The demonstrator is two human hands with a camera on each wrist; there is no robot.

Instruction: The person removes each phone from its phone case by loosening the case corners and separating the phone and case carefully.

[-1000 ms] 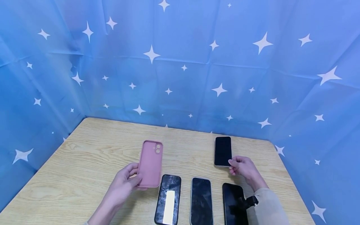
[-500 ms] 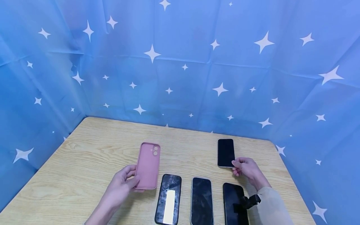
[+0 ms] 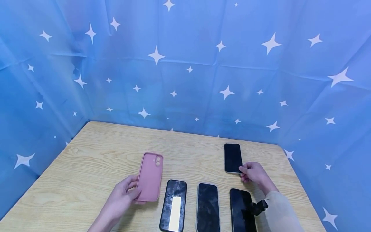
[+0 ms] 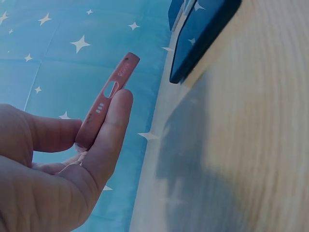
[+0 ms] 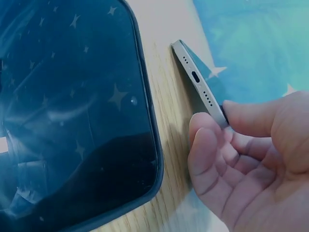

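A pink phone case [image 3: 149,177] with two camera holes is pinched by my left hand [image 3: 123,195] along its lower left part, its hollow inside towards me. The left wrist view shows the case [image 4: 108,99] edge-on between thumb and fingers, above the table. My right hand [image 3: 255,174] pinches a bare phone [image 3: 233,158] at its lower right corner, black screen up. In the right wrist view the phone's silver bottom edge [image 5: 199,82] with its charging port faces the camera, the thumb on the screen side and curled fingers beneath.
Three phones lie in a row at the near side of the wooden table [image 3: 95,154]: a black-framed one with a bright reflection [image 3: 173,206], a pale-edged one [image 3: 207,206] and a black one [image 3: 242,209] under my right wrist. A blue star-patterned cloth [image 3: 185,80] hangs behind.
My left hand has brought the pink phone case lower and slightly left, nearer to me. The right hand and its phone shifted slightly right and down, then stayed almost still.
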